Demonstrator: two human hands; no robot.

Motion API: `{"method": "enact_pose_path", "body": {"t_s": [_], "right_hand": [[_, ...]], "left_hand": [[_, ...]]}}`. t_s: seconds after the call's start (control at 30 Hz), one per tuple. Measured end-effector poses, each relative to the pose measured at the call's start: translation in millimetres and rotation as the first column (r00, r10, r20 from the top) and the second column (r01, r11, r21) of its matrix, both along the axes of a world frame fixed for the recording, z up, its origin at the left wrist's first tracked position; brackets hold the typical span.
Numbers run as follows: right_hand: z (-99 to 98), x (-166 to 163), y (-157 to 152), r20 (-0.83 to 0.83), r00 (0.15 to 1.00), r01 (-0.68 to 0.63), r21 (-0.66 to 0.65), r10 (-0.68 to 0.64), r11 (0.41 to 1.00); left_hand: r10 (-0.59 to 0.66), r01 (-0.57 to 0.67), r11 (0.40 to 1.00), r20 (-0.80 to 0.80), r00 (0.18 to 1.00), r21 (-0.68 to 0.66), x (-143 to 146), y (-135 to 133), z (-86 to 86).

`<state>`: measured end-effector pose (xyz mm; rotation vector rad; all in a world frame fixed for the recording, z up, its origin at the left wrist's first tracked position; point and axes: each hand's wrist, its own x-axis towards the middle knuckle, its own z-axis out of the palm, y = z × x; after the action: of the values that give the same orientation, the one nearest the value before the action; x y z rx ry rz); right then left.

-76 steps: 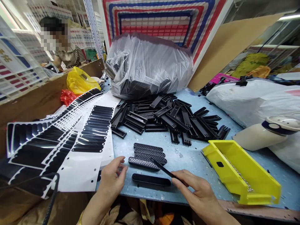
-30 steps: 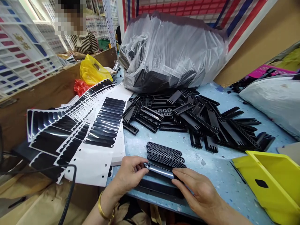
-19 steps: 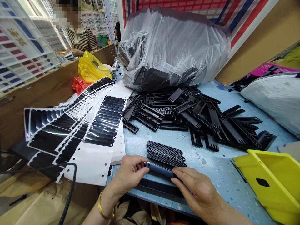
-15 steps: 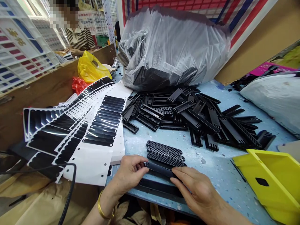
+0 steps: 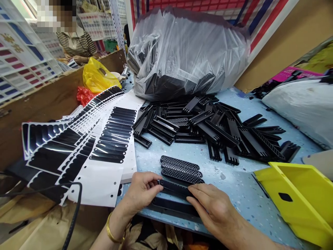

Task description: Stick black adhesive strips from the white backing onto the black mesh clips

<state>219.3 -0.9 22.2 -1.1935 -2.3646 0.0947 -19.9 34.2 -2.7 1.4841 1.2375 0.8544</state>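
Between my two hands, near the table's front edge, is a long black plastic strip [image 5: 174, 188] with rounded ends. My left hand [image 5: 144, 189] pinches its left end between thumb and fingers. At the other end, my right hand [image 5: 212, 201] has thumb and fingers closed on it. Just behind lie several black strips with a diamond-mesh face [image 5: 181, 170], side by side. Closer to me, another dark strip [image 5: 174, 206] lies along the table edge, partly covered by my right hand. Fingertips hide both ends of the held strip.
A heap of black plastic pieces [image 5: 192, 125] spreads before a big clear bag [image 5: 187, 52]. Sheets of black stickers [image 5: 113, 133] fan out at left, near a yellow bag [image 5: 97, 74]. A yellow bin [image 5: 299, 201] stands at right. A co-worker [image 5: 75, 43] sits beyond the partition.
The whole view has shifted slightly, so things appear a little further left. Both hands keep their hold on the black strip, which seems tilted a little differently.
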Motion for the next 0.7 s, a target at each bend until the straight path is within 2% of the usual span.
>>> {"method": "enact_pose_path", "body": {"t_s": [0.33, 0.57, 0.7], "right_hand": [[-4.0, 2, 1, -0.001, 1.000, -0.003, -0.006, 0.003, 1.000], [-1.5, 0, 1, -0.006, 1.000, -0.005, -0.015, 0.005, 1.000], [-2.3, -1, 0, -0.002, 1.000, 0.016, -0.039, -0.016, 0.999]], "left_hand": [[-0.020, 0.020, 1.000, -0.035, 0.999, 0.010, -2, 1, -0.5], [-0.055, 0.053, 0.994, -0.016, 0.998, -0.099, -1, 4, 4.8], [-0.047, 0.040, 0.995, -0.069, 0.996, -0.095, 4, 8, 8.9]]}}
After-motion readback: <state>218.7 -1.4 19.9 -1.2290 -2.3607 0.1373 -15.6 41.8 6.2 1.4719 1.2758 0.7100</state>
